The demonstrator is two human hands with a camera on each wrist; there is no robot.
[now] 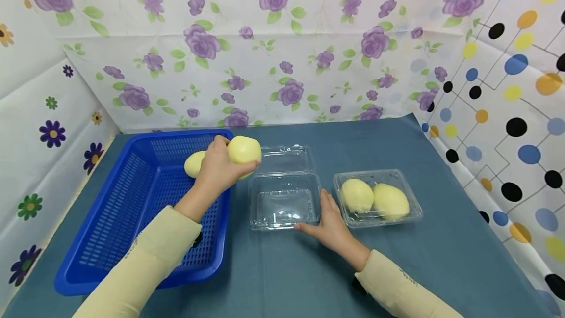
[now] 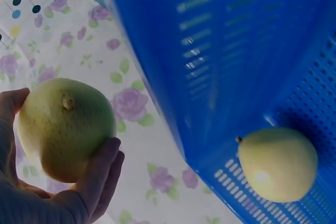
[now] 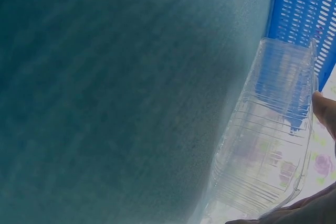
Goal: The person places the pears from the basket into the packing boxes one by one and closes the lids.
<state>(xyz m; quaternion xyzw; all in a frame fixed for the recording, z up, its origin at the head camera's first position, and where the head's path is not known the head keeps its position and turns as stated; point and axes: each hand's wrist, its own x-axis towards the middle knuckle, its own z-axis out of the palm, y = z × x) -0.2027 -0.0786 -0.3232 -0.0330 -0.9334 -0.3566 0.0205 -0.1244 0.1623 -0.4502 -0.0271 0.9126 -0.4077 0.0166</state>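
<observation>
sleeves in pale yellow fill the near edge, both arms reaching out over the blue-green tabletop (image 1: 441, 259). largest thing on it is the blue basket (image 1: 119, 220) at about ten o'clock, with one pear in the basket (image 1: 194, 163) lying at its far end. next in size, the open clamshell box (image 1: 282, 200) sits at twelve o'clock, lid folded back, tray bare. beside it at two o'clock, a shut clamshell (image 1: 378, 198) holds two pears.

left hand (image 1: 218, 171) hangs over the basket's right rim, fingers curled round the held pear (image 1: 243, 150), stem end showing toward the wrist camera. the open tray lies just to its right, toward four o'clock from the fruit, so the left hand is the nearer carrier. right hand (image 1: 328, 222) rests flat, fingers straight, against the tray's near right corner.
</observation>
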